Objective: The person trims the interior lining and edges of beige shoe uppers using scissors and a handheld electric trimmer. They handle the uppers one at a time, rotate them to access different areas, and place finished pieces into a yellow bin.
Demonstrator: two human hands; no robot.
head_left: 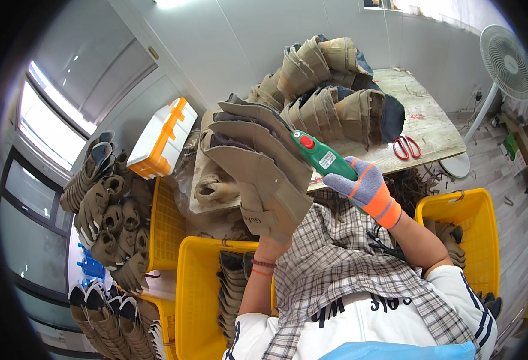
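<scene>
A green hand-held power tool [327, 157] with a red button is gripped by my right hand [367, 186], which wears a grey and orange knit glove. The tool's front end meets the right edge of some layered brown suede boot uppers [261, 165]; its working tip is hard to make out. My left hand [271, 249] holds these uppers up from below, its fingers hidden by the suede. Several dark-edged layers fan out at the top, and a strap with a label lies near my wrist. More brown uppers [330, 111] are piled on the table behind.
Red-handled scissors [407, 147] lie on the worn wooden table [438, 129]. Yellow baskets [201, 300] with uppers stand at both sides. A white and orange box [163, 139] rests on stacked uppers at left. A white fan [509, 63] stands at far right. Brown scraps hang below the table.
</scene>
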